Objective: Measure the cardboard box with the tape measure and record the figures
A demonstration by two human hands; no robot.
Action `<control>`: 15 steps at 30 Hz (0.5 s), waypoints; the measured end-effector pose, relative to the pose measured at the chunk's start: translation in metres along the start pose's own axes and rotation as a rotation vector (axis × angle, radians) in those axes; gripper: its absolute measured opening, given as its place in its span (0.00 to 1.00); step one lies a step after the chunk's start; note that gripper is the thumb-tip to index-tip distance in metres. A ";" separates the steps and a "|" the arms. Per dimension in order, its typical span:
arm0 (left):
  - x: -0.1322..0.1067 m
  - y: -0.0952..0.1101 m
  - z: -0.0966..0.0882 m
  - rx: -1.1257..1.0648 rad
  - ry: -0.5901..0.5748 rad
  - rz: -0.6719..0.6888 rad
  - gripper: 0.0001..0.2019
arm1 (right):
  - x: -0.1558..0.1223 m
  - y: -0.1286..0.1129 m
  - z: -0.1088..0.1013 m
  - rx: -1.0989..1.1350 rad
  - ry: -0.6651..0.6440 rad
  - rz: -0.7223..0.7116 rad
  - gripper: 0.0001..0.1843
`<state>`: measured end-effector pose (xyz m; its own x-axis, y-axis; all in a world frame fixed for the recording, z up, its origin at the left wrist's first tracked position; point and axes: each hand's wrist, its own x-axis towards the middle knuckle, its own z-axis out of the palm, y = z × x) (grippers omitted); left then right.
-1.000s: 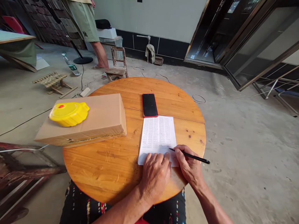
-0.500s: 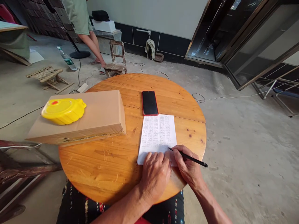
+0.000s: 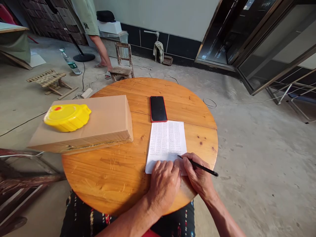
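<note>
A white sheet of paper (image 3: 166, 141) covered in rows of small writing lies on the round wooden table (image 3: 111, 174). My left hand (image 3: 164, 186) rests palm down on the sheet's near edge, fingers flat. My right hand (image 3: 197, 177) grips a black pen (image 3: 199, 167) whose tip touches the paper's lower right corner. A phone in a red case (image 3: 158, 109) lies face up just beyond the sheet.
A cardboard box (image 3: 98, 126) overhangs the table's left side with a yellow tape measure (image 3: 66, 117) on top. On the concrete floor stand a small wooden chair (image 3: 123, 64), a stool (image 3: 50, 80), a bottle (image 3: 69, 61) and cables. Another person's legs (image 3: 97, 42) are at the back.
The pen tip has crept slightly left along the paper's bottom line. The view dipped and shifted a little a second ago. The person at the back has shifted their legs.
</note>
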<state>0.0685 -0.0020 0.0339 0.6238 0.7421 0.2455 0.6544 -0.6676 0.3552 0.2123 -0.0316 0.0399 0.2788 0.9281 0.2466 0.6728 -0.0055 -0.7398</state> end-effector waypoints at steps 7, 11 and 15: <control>0.000 0.000 0.001 -0.007 0.019 0.001 0.09 | 0.001 0.001 0.001 0.017 -0.009 0.005 0.10; 0.000 0.000 -0.001 -0.018 0.042 0.014 0.09 | 0.000 0.002 0.001 0.026 -0.015 0.009 0.10; 0.000 0.001 -0.002 -0.025 0.036 0.008 0.08 | -0.001 0.003 0.000 0.038 -0.022 0.030 0.10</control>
<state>0.0684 -0.0022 0.0364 0.6127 0.7387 0.2809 0.6385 -0.6721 0.3750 0.2138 -0.0329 0.0371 0.2831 0.9356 0.2108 0.6381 -0.0197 -0.7697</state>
